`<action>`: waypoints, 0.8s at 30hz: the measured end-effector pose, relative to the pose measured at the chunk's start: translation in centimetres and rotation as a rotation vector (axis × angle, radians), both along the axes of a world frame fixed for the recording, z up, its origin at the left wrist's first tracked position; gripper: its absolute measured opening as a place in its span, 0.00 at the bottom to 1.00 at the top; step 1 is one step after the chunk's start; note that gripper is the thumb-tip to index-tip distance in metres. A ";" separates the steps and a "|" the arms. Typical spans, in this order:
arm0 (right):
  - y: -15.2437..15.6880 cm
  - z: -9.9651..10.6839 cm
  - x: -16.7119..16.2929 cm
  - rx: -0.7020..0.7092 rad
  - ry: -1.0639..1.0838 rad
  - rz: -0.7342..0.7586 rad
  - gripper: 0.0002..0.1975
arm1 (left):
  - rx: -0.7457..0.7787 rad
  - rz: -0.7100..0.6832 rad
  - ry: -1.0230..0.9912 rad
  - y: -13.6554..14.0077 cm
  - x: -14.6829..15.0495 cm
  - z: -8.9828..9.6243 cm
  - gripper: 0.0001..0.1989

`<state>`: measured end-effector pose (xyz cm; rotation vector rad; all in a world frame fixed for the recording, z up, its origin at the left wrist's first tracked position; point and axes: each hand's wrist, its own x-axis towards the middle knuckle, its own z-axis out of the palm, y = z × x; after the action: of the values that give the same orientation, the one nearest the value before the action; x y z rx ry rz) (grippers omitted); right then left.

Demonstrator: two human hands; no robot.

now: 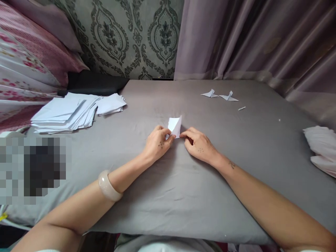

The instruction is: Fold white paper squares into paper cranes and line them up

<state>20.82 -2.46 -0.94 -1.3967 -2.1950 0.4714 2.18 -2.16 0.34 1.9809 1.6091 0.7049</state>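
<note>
A small folded piece of white paper (175, 125) is between my hands on the grey cloth surface (168, 182), one flap raised along a diagonal. My left hand (158, 140) pinches its lower left part between thumb and fingers. At the lower right corner, the fingertips of my right hand (198, 144) touch or nearly touch the paper; its fingers are curled, and I cannot tell whether they grip the edge.
Stacks of white paper (61, 112) and smaller sheets (110, 104) lie at the back left, near a black item (94, 82). Two folded paper shapes (229, 96) and a small paper scrap (242, 108) sit back right. White crumpled fabric (321, 147) is at the right edge.
</note>
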 end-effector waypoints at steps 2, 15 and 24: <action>-0.4 -0.1 -0.1 0.029 -0.050 -0.001 0.18 | -0.008 0.020 -0.067 -0.1 0.2 -0.1 0.09; -0.1 -0.5 -0.3 0.128 0.346 -0.022 0.16 | -0.412 -0.019 -0.719 -0.2 -0.6 1.4 0.14; -1.2 1.5 -0.8 0.246 0.496 0.135 0.10 | -0.971 0.002 -1.272 0.2 -1.9 2.6 0.05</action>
<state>20.06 -3.64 0.58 -0.8905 -1.8681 0.5112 0.25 -1.97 2.92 0.5343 0.8177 0.7179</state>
